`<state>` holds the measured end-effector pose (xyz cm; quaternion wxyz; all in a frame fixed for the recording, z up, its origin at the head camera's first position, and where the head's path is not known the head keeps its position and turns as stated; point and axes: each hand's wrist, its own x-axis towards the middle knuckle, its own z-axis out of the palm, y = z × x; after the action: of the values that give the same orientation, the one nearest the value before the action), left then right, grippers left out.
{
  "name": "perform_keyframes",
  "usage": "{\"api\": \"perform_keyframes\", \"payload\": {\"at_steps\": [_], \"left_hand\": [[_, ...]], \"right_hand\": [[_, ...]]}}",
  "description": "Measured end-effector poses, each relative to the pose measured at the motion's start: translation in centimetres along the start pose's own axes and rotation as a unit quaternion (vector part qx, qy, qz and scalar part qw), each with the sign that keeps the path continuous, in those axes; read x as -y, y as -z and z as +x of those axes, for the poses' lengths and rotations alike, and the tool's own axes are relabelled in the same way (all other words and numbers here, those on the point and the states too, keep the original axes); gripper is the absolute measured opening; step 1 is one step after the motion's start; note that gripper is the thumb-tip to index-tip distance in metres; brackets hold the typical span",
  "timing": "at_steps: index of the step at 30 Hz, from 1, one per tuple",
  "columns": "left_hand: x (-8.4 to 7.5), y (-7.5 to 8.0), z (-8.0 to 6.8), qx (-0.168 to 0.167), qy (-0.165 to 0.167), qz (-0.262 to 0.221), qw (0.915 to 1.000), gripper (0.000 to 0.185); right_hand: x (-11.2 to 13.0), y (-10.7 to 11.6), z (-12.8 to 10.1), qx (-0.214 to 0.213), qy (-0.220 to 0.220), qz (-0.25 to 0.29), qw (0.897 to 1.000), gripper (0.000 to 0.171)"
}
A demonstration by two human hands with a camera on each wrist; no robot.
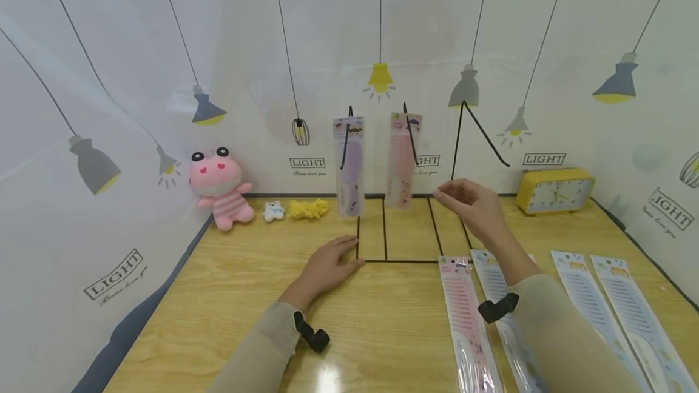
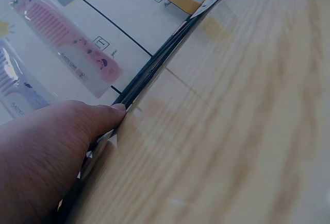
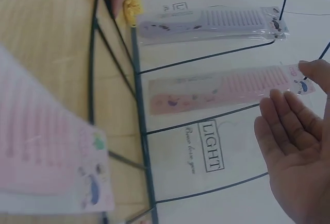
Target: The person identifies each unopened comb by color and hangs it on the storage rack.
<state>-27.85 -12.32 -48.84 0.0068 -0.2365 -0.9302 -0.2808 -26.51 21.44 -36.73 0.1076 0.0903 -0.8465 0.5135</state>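
A black wire rack (image 1: 401, 261) stands against the wall. A purple comb in a clear packet (image 1: 351, 171) hangs from its left hook, and a pink comb in a packet (image 1: 400, 168) from its middle hook. The right hook (image 1: 486, 132) bears nothing. My left hand (image 1: 330, 265) rests at the rack's left front corner, fingertips on the base wire; in the left wrist view the thumb (image 2: 111, 113) touches the black bar. My right hand (image 1: 472, 205) is raised in front of the rack's right post, empty, its fingers (image 3: 296, 116) slightly bent and apart from the thumb.
A pink packaged comb (image 1: 461, 296) and several blue ones (image 1: 628, 302) lie on the table at right, partly under my right forearm. Along the back stand a pink plush toy (image 1: 222, 187), a small white figure (image 1: 273, 211), a yellow bundle (image 1: 308, 208) and a yellow clock (image 1: 556, 191).
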Motion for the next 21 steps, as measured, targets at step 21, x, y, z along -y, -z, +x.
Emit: {"api": "perform_keyframes", "payload": {"at_steps": [21], "left_hand": [[0.0, 0.0, 0.1, 0.001, -0.004, 0.013, 0.9999, 0.066]], "right_hand": [[-8.8, 0.0, -6.3, 0.074, 0.036, -0.09, 0.993, 0.027]]}}
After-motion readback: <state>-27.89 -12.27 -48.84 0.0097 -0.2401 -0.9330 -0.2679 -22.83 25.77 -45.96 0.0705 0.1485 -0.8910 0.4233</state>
